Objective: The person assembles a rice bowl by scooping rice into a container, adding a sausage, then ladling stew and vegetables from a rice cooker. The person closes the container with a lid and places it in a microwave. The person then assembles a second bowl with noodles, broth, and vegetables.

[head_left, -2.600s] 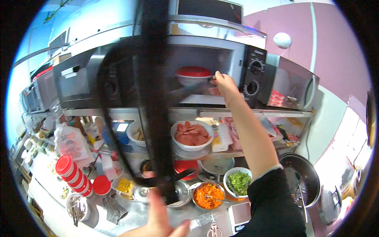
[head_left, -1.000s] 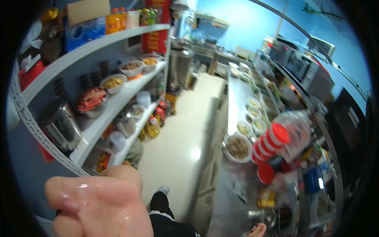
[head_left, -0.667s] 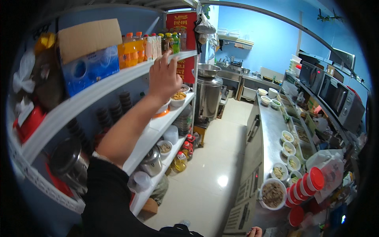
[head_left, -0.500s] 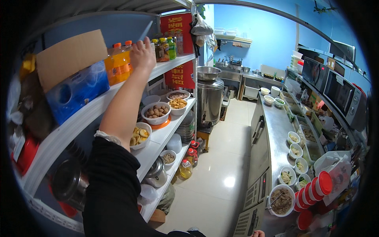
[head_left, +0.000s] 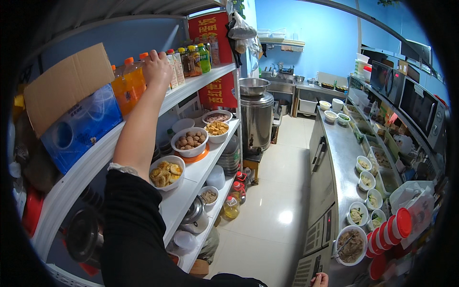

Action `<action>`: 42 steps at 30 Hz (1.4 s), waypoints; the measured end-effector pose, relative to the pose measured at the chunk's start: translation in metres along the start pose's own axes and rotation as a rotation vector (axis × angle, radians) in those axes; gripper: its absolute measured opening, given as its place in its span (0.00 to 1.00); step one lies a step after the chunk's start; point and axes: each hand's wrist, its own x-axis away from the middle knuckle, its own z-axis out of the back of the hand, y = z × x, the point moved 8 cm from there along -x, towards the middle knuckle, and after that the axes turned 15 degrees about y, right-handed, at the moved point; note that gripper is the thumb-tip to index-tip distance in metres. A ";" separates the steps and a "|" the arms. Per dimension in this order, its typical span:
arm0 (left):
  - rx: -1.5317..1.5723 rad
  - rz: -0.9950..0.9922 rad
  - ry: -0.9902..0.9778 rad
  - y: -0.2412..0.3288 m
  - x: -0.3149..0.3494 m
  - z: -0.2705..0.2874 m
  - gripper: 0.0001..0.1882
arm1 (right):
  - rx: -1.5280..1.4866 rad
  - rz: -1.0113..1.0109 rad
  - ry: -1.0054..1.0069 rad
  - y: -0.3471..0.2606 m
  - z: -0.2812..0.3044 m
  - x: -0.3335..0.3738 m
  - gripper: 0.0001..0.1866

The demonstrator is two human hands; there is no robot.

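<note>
My left hand [head_left: 158,69] reaches up to the top shelf, between the orange drink bottles [head_left: 130,82] and two white drink cartons [head_left: 177,71]. Its fingers curl downward, and the back of the hand hides whatever they grip. Beyond the cartons stand several smaller bottles, among them a green one [head_left: 204,58]. Low at the bottom edge, my right hand [head_left: 320,280] shows only in part. Its fingers are bent in, close to a dark handle-like piece on the counter's front; what they hold is hidden.
On the middle shelf [head_left: 201,165] are bowls of meatballs [head_left: 191,143] and fried slices [head_left: 166,173]. A blue box [head_left: 81,126] stands at left. Along the right counter [head_left: 342,191] are small bowls, red-lidded tubs [head_left: 402,223] and microwaves [head_left: 417,112]. A steel urn [head_left: 257,122] stands farther back.
My left hand has moved slightly left and lower, its fingers now curled down among the bottles and cartons. More of my right hand shows at the bottom edge. The view has shifted a little.
</note>
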 end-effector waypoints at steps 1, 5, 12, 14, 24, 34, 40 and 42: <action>0.040 0.009 0.036 0.002 0.002 0.002 0.25 | -0.010 -0.014 0.010 0.000 -0.002 0.002 0.08; 0.165 -0.100 0.174 0.025 0.010 0.010 0.29 | 0.027 -0.048 -0.008 -0.005 -0.006 0.012 0.08; 0.220 -0.020 0.090 0.024 0.008 0.000 0.30 | 0.061 -0.018 0.053 -0.008 0.015 0.018 0.08; 0.261 -0.004 0.105 0.017 0.006 -0.001 0.30 | 0.013 -0.009 0.055 -0.003 0.020 0.017 0.08; 0.550 0.127 0.237 0.002 0.015 0.009 0.25 | 0.058 0.009 0.064 0.009 0.027 0.019 0.08; 1.304 -0.045 0.379 0.096 0.119 0.101 0.27 | 0.200 0.070 -0.256 -0.073 -0.014 0.040 0.21; 2.416 -0.628 -0.557 0.244 0.410 0.413 0.34 | 0.263 0.657 -0.305 -0.149 -0.012 0.084 0.55; 2.633 -0.611 -1.121 0.265 0.455 0.502 0.41 | 0.261 0.475 -0.246 -0.129 0.022 0.083 0.51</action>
